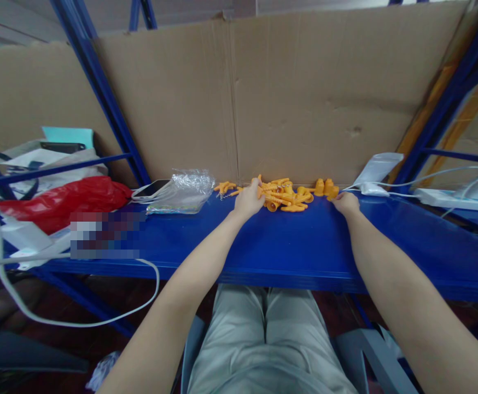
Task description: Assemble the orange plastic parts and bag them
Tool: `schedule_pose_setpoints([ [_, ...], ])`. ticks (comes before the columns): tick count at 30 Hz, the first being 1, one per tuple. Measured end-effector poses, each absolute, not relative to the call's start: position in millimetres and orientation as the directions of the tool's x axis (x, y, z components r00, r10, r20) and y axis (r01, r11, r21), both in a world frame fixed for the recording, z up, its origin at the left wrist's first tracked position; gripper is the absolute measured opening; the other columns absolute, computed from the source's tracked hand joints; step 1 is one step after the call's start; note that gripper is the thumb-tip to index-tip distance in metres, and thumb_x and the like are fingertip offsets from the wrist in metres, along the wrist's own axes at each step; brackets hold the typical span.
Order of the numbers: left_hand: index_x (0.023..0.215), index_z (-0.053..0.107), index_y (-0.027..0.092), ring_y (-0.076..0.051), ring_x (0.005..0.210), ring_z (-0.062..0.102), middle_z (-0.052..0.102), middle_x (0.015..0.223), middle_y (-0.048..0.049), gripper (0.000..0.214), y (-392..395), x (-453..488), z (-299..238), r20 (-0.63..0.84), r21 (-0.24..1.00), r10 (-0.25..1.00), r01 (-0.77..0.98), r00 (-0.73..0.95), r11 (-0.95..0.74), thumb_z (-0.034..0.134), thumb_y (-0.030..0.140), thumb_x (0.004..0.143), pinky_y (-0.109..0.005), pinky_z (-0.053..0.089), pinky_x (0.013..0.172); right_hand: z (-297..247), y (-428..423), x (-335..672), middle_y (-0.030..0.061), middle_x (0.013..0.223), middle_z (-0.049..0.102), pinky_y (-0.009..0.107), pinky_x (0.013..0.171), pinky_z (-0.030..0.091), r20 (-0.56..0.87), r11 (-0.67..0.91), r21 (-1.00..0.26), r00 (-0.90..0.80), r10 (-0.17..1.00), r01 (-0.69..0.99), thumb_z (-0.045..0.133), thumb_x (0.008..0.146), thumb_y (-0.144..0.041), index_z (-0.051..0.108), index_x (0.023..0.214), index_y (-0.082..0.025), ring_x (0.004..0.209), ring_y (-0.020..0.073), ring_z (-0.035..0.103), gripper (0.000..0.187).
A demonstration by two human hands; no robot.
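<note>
A pile of small orange plastic parts (285,197) lies at the back of the blue shelf (288,246), against a cardboard wall. My left hand (249,200) reaches into the left side of the pile, its fingers curled round one or more orange parts. My right hand (345,203) rests at the right end of the pile, fingers closed near an orange part (331,191); I cannot make out what it grips. A few more orange parts (224,187) lie apart to the left.
A clear plastic bag (184,190) and a phone (153,188) lie left of the pile. A red bag (64,201) and white cables (25,306) sit further left. A white pouch (376,169) and a power strip (452,198) are at the right. Blue rack posts (99,93) flank the shelf.
</note>
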State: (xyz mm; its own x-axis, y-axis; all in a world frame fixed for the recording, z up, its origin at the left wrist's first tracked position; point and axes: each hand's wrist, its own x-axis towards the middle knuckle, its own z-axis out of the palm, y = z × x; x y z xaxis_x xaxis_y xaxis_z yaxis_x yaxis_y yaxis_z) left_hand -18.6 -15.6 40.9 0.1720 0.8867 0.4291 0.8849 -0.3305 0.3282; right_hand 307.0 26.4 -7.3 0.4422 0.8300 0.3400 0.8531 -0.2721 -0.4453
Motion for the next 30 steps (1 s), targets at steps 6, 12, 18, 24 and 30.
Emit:
schedule_pose_setpoints([
  [6,0.123,0.051,0.022,-0.027,0.106,0.068,0.071,0.11,-0.0098,0.033,-14.6,-18.5,40.6,0.437,0.33,0.882,0.881,0.176,-0.339,0.055,0.023,0.091,-0.036,0.051,0.09,-3.8,24.3,301.9,0.0138,0.104,0.074,0.039,0.084,0.053,0.238,-0.362,-0.508,0.531,0.813,0.782,0.063,0.081,-0.02,0.072,0.088,-0.019,0.103,0.0316,0.068,0.012],
  [12,0.124,0.051,0.023,-0.027,0.107,0.068,0.071,0.112,-0.0097,0.033,-14.3,-18.8,40.6,0.433,0.333,0.884,0.879,0.178,-0.34,0.056,0.024,0.091,-0.036,0.051,0.091,0.8,20.5,297.4,0.0166,0.114,0.073,0.039,0.089,0.052,0.218,-0.354,-0.453,0.487,0.846,0.818,0.058,0.085,-0.019,0.074,0.102,-0.017,0.113,0.0324,0.066,0.023],
  [18,0.124,0.051,0.024,-0.026,0.11,0.067,0.071,0.114,-0.0091,0.033,-15.7,-18.2,41.4,0.424,0.351,0.889,0.874,0.172,-0.336,0.057,0.024,0.091,-0.036,0.051,0.093,12.6,15.0,276.5,0.0238,0.118,0.07,0.039,0.09,0.051,0.275,-0.324,-0.273,0.397,0.876,0.906,0.048,0.091,-0.023,0.07,0.114,-0.01,0.115,0.0333,0.066,0.034],
  [24,0.124,0.051,0.023,-0.027,0.111,0.067,0.071,0.116,-0.0102,0.034,-15.4,-17.8,41.2,0.427,0.353,0.887,0.87,0.177,-0.344,0.057,0.024,0.091,-0.037,0.051,0.092,26.8,9.3,248.1,0.0295,0.111,0.07,0.041,0.086,0.051,0.39,-0.259,-0.095,0.275,0.879,0.961,0.039,0.095,-0.02,0.067,0.119,-0.005,0.109,0.0355,0.068,0.04],
  [30,0.125,0.052,0.024,-0.027,0.113,0.067,0.071,0.117,-0.0098,0.034,-14.1,-17.4,40.4,0.424,0.356,0.89,0.873,0.167,-0.334,0.057,0.025,0.091,-0.036,0.051,0.092,36.2,6.1,228.2,0.0266,0.106,0.072,0.038,0.083,0.05,0.459,-0.197,-0.002,0.175,0.871,0.98,0.036,0.095,-0.02,0.069,0.114,-0.009,0.104,0.033,0.069,0.04],
])
